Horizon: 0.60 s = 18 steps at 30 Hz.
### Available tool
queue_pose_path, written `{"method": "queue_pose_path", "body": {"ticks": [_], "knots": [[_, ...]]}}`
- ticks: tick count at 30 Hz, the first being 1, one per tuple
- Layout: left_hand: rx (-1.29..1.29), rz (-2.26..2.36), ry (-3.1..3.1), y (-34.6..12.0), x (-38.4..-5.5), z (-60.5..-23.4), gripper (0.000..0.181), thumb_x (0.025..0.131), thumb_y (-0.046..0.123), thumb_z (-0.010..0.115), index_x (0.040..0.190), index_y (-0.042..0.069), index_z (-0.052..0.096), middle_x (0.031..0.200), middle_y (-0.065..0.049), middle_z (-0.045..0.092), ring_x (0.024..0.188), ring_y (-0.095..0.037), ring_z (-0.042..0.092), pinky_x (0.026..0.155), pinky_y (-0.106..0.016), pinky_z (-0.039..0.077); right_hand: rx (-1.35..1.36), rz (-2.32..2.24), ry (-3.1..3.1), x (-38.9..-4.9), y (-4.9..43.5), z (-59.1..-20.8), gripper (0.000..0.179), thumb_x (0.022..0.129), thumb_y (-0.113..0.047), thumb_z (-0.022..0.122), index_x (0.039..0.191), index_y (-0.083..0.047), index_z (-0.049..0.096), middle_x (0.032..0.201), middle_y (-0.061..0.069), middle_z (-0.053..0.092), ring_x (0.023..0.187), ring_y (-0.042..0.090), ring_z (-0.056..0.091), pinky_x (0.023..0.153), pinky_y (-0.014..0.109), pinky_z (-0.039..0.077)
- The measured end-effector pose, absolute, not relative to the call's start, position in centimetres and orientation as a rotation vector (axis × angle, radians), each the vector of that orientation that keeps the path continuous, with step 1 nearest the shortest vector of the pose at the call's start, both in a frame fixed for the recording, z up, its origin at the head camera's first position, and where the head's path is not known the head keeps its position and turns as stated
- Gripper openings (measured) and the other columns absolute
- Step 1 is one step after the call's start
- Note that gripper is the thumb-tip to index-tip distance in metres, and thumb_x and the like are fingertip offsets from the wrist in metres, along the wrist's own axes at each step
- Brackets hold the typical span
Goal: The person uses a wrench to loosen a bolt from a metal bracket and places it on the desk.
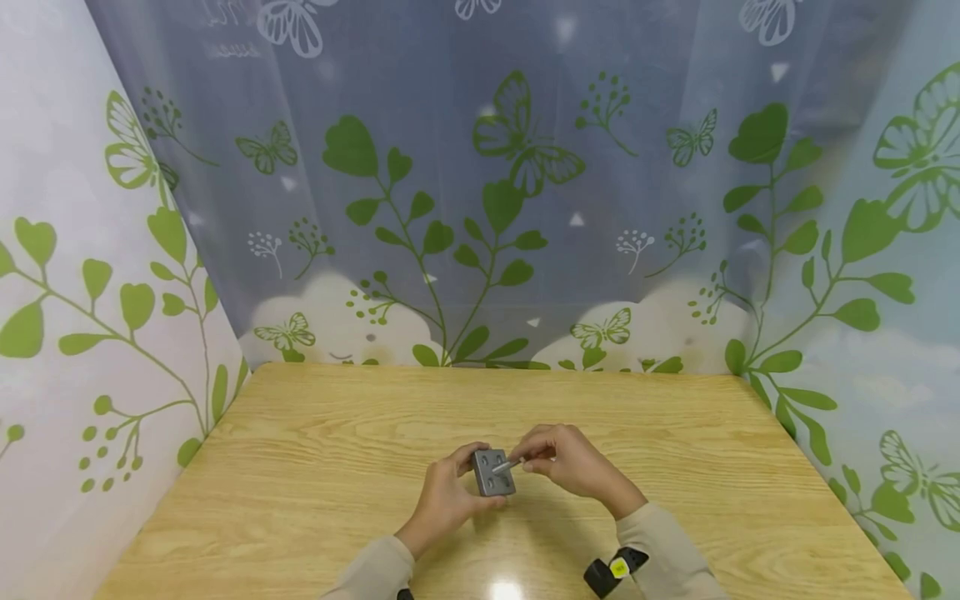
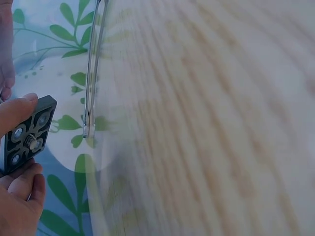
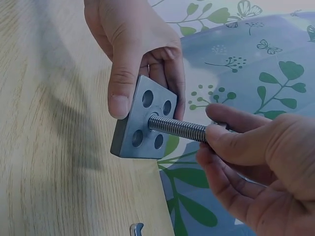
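Observation:
In the head view my left hand (image 1: 444, 498) grips a square grey metal plate (image 1: 483, 482) by its edges, holding it tilted above the table. Several round holes surround the plate's centre. A threaded bolt (image 3: 179, 129) sits in the middle hole, standing out from the plate's face. My right hand (image 1: 573, 460) pinches the outer end of this bolt between thumb and fingers, which cover that end. On the plate's other side, in the left wrist view, the bolt's tip (image 2: 32, 142) pokes through the centre.
A wood-grain table (image 1: 337, 442) lies under both hands. Behind it hangs a blue curtain (image 1: 630, 183) with leaf and butterfly prints, and similar printed sheets close off both sides. A black strapped device with a yellow patch (image 1: 618, 568) is on the right sleeve.

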<state>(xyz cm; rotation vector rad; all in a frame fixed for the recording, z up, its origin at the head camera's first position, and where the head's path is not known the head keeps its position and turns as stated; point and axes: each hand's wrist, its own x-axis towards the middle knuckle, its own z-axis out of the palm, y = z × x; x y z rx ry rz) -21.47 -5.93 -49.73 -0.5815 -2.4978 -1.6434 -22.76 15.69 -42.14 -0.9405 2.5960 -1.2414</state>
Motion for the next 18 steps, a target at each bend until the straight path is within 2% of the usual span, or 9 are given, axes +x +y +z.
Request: {"method": "queue_pose_path", "body": {"ticks": [4, 8, 10, 14, 18], "knots": [[-0.584, -1.643, -2.497, -5.93, -21.58, -49.68, 0.073, 0.064, 0.011, 0.089, 0.128, -0.001, 0.055, 0.121, -0.017, 0.065, 0.111, -0.030, 0.063, 0.097, -0.043, 0.049, -0.913, -1.211, 2.580, -22.77, 15.75, -42.03, 0.024, 0.088, -0.005, 0.067, 0.111, -0.006, 0.070, 0.103, 0.007, 0.069, 0.089, 0.017, 0.064, 0.074, 0.027, 0.056], [-0.576, -1.670, -2.476, -5.97, -21.57, -49.80, 0.074, 0.064, 0.010, 0.089, 0.127, -0.004, 0.055, 0.120, -0.016, 0.065, 0.111, -0.029, 0.063, 0.098, -0.043, 0.049, -0.837, -1.154, 2.566, -22.63, 15.75, -41.96, 0.035, 0.094, -0.023, 0.063, 0.122, -0.002, 0.063, 0.103, 0.012, 0.069, 0.087, 0.023, 0.066, 0.070, 0.028, 0.056], [-0.570, -1.689, -2.461, -5.97, -21.58, -49.81, 0.073, 0.064, 0.009, 0.089, 0.127, -0.004, 0.055, 0.120, -0.015, 0.066, 0.110, -0.028, 0.064, 0.099, -0.043, 0.048, -0.781, -1.165, 2.566, -22.57, 15.69, -41.97, 0.042, 0.097, -0.033, 0.057, 0.122, 0.000, 0.062, 0.099, 0.011, 0.069, 0.084, 0.025, 0.067, 0.067, 0.028, 0.056], [-0.556, -1.713, -2.446, -5.89, -21.58, -49.75, 0.072, 0.064, 0.008, 0.088, 0.127, -0.003, 0.055, 0.120, -0.014, 0.066, 0.111, -0.028, 0.063, 0.100, -0.044, 0.048, -0.655, -1.234, 2.626, -22.41, 15.37, -42.03, 0.046, 0.099, -0.043, 0.050, 0.101, -0.001, 0.070, 0.078, 0.007, 0.068, 0.068, 0.023, 0.065, 0.058, 0.029, 0.054], [-0.546, -1.721, -2.446, -5.68, -21.45, -49.65, 0.072, 0.063, 0.007, 0.088, 0.127, -0.003, 0.056, 0.119, -0.015, 0.066, 0.111, -0.029, 0.063, 0.098, -0.042, 0.049, -0.548, -1.233, 2.727, -22.26, 15.14, -42.02, 0.045, 0.095, -0.048, 0.053, 0.077, -0.011, 0.071, 0.060, 0.002, 0.062, 0.054, 0.016, 0.059, 0.051, 0.028, 0.050]]}}
